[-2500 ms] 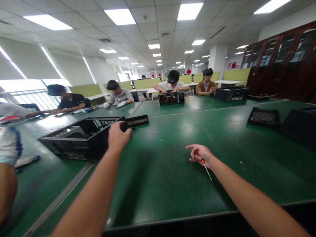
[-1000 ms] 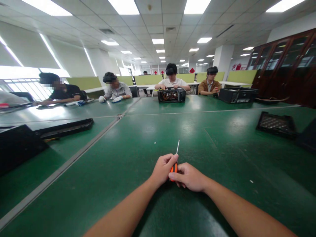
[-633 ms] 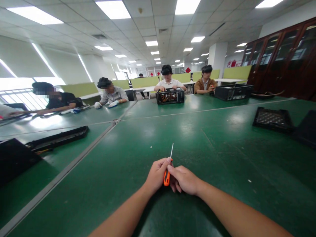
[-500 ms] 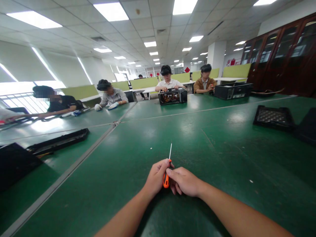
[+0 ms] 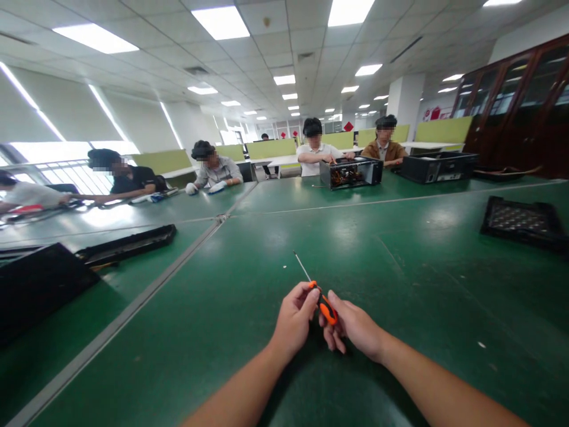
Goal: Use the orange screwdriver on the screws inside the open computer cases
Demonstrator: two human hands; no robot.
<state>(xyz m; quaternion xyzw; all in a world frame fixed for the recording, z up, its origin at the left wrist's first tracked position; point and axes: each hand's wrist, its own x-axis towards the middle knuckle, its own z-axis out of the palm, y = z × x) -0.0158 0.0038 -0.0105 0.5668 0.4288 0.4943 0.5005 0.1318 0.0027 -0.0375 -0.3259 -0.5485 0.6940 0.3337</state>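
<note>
An orange-handled screwdriver (image 5: pixel 323 305) with a thin metal shaft is held low over the green table (image 5: pixel 249 279), its tip pointing up and to the left. My left hand (image 5: pixel 293 320) pinches it at the front of the handle. My right hand (image 5: pixel 353 328) has its fingers closed round the back of the handle. Both forearms reach in from the bottom edge.
A black computer case (image 5: pixel 35 287) and a long black panel (image 5: pixel 127 243) lie at the left. A black perforated tray (image 5: pixel 520 220) sits at the right. Several people sit along the far side; one has an open case (image 5: pixel 351 172) in front.
My left hand let go of the black case and joined my right hand on the screwdriver. The shaft has tilted from upright to leaning left. The view has shifted right.
</note>
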